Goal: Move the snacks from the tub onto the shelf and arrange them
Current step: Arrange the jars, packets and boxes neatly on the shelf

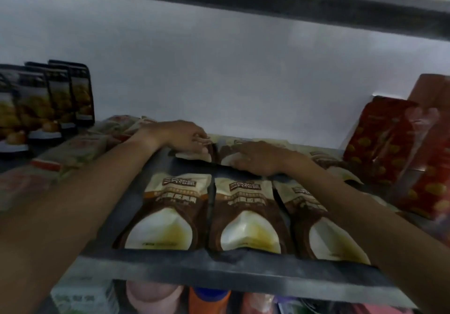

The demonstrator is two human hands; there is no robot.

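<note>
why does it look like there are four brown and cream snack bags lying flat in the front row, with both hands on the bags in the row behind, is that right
Not quite: the head view shows three brown and cream snack bags lying flat in the front row, not four. The rest holds: the left hand and right hand both rest on the bags in the row behind.

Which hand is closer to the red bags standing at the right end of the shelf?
The right hand. It rests on a brown pouch in the back row, nearer the red bags. The left hand is further left, on the neighbouring back-row pouch.
</note>
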